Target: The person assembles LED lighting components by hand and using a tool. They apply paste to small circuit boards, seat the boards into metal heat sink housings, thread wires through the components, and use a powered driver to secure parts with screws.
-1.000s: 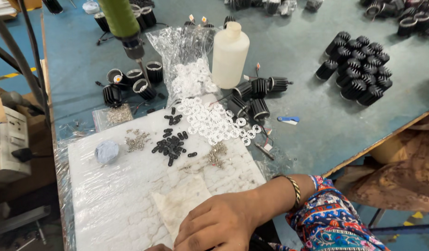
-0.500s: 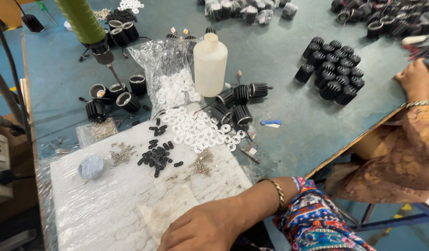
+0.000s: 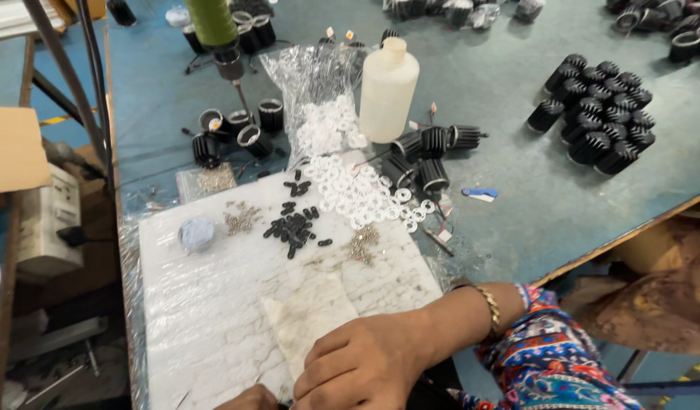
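Note:
My right hand (image 3: 365, 364), with a gold bangle and a patterned sleeve, rests fingers curled on a white foam mat (image 3: 206, 304) at the bottom of the view, beside a stained cloth patch (image 3: 308, 311). Whether it holds anything is hidden. Only a sliver of my left hand (image 3: 251, 398) shows at the bottom edge. Further up the mat lie a pile of small black parts (image 3: 293, 226), scattered white washers (image 3: 361, 193), small metal screws (image 3: 242, 220) and a blue-grey lump (image 3: 196, 231).
Behind the mat stand a clear bag of white washers (image 3: 319, 114), a white plastic bottle (image 3: 388, 91) and black finned cylinders (image 3: 426, 152), with a larger cluster (image 3: 596, 114) at right. A green screwdriver (image 3: 217, 34) hangs at the back left. The table edge (image 3: 630, 228) runs at right.
The view has shifted slightly. Another person's hand seen at the right edge half a second ago is out of view now. My right hand stays at the mat's near edge.

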